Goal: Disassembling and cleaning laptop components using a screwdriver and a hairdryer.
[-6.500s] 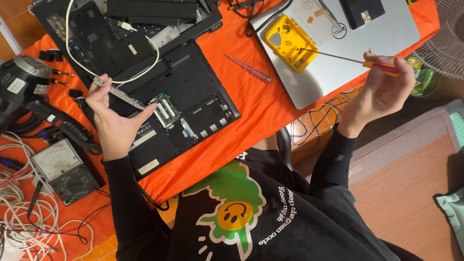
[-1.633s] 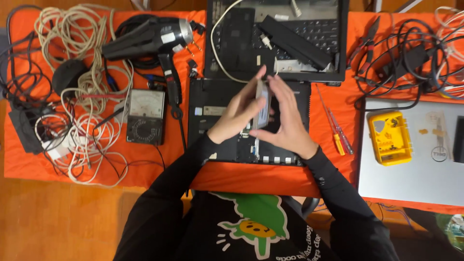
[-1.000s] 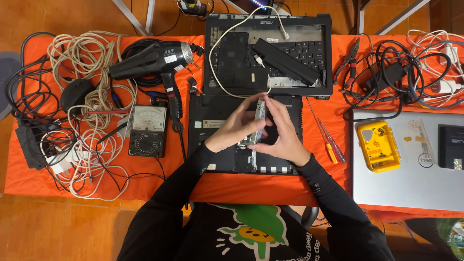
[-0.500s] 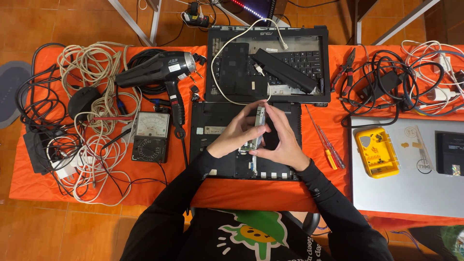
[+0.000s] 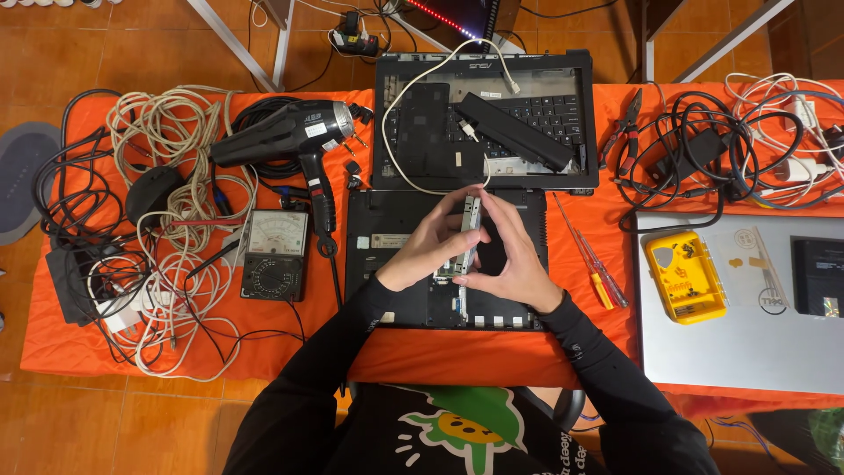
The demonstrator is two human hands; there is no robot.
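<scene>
Orange cloth (image 5: 492,356) covers the whole table, edge to edge.

Silver laptop (image 5: 747,339), lid shut, lies at the right; a yellow case (image 5: 684,276) rests on its lid near the left edge.

Keyboard tray (image 5: 576,114) sits at the top centre, with a long black battery (image 5: 512,131) lying slantwise across it and a white cable (image 5: 413,84) looping over its left half.

Open laptop base (image 5: 378,264), black, underside up, lies just below the tray, directly in front of the person.

Black hair dryer (image 5: 286,132) lies to the left of the tray, handle pointing down toward a meter (image 5: 276,255) with a dial face.

Tangles of pale and black cable (image 5: 167,229) fill the left end; more black cable (image 5: 703,149) lies at the upper right, beside pliers (image 5: 629,119).

Two screwdrivers (image 5: 593,268) lie side by side on the cloth between the base and the silver laptop.

Both hands meet above the middle of the base. Left hand (image 5: 431,251) and right hand (image 5: 514,259) pinch a narrow metal bracket (image 5: 469,233) between them, fingers closed on its long sides. The bracket stands nearly upright on its edge, held just over the base; whether its lower end touches the base cannot be told.
</scene>
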